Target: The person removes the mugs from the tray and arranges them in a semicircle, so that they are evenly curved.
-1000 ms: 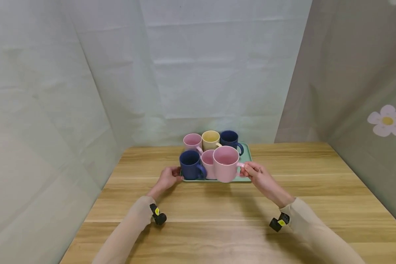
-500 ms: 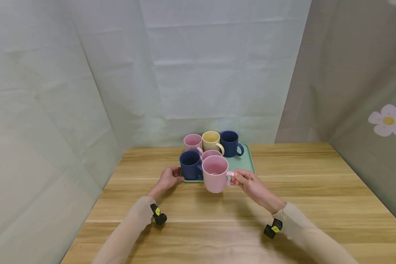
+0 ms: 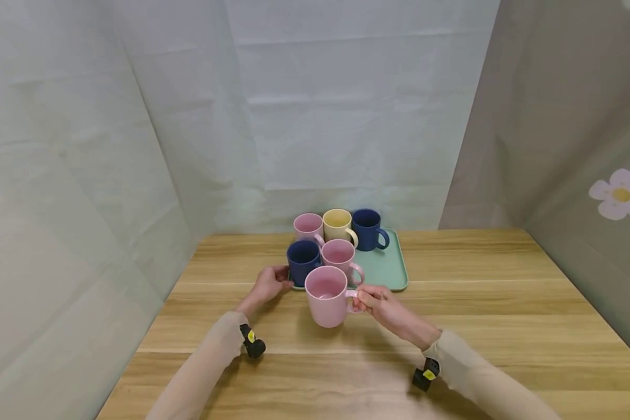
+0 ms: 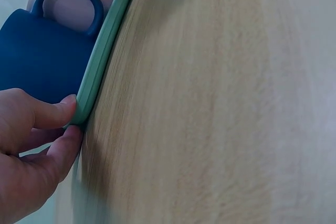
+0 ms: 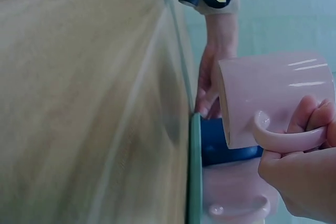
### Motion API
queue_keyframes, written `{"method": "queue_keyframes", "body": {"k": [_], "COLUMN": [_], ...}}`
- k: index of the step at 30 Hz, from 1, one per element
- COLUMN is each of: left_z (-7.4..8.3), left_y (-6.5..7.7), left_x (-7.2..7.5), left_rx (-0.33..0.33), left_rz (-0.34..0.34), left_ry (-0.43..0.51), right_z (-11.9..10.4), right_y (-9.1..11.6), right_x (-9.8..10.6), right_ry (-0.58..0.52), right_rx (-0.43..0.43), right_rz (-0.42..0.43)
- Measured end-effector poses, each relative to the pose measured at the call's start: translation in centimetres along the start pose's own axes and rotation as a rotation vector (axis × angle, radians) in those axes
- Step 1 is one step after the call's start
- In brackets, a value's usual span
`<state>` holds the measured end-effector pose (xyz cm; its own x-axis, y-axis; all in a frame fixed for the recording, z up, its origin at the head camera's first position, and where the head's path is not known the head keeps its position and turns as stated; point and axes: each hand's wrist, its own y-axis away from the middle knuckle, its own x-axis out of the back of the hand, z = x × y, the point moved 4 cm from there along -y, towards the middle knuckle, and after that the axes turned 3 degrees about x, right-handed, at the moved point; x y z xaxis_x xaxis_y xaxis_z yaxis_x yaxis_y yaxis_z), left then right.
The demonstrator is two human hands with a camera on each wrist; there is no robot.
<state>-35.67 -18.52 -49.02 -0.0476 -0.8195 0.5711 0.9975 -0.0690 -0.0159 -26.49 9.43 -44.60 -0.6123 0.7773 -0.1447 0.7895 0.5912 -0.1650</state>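
My right hand (image 3: 391, 315) holds a pink mug (image 3: 326, 306) by its handle, in front of the tray and above the table. The right wrist view shows its fingers curled through the handle (image 5: 289, 141). My left hand (image 3: 268, 284) pinches the near left corner of the green tray (image 3: 388, 269); in the left wrist view, thumb and fingers meet around the rim (image 4: 102, 59). On the tray's front row stand a dark blue mug (image 3: 300, 269), beside my left hand, and another pink mug (image 3: 341, 262). The held mug partly overlaps both in the head view.
Along the tray's back stand a pink mug (image 3: 307, 226), a yellow mug (image 3: 336, 226) and a dark blue mug (image 3: 366, 233). A wooden table (image 3: 315, 373) lies underneath. Pale cloth (image 3: 346, 128) hangs behind and at the sides.
My right hand has brought the pink mug nearer to me and to the left, off from over the tray, uncovering the front-row pink mug. My left hand keeps its place at the tray corner.
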Motion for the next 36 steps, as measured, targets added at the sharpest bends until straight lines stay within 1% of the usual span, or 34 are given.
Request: {"method": "queue_keyframes", "body": {"k": [4,11,18,26,31,36], "left_z": [0.2,0.4,0.4,0.0,-0.1,0.1], "left_y": [0.1,0.2,0.2,0.1,0.0,0.0], "left_x": [0.0,0.2,0.2,0.0,-0.1,0.0], "left_rx": [-0.005,0.003,0.008,0.016,0.002,-0.007], "left_rz": [-0.003,-0.004,-0.019,-0.032,-0.040,-0.035], "left_ry": [0.010,-0.003,0.014,0.039,0.052,0.046], "right_z": [0.5,1.3,2.0,2.7,3.2,3.5], "right_y": [-0.1,0.0,0.1,0.3,0.4,0.4], "right_x": [-0.7,-2.0,-3.4,-4.9,-5.8,-7.0], "right_ry": [0.000,0.030,0.047,0.059,0.029,-0.005], "right_rx": [0.008,-0.019,0.000,-0.065,-0.110,-0.104], "right_rz": [-0.054,-0.118,-0.176,-0.242,-0.274,-0.325]}}
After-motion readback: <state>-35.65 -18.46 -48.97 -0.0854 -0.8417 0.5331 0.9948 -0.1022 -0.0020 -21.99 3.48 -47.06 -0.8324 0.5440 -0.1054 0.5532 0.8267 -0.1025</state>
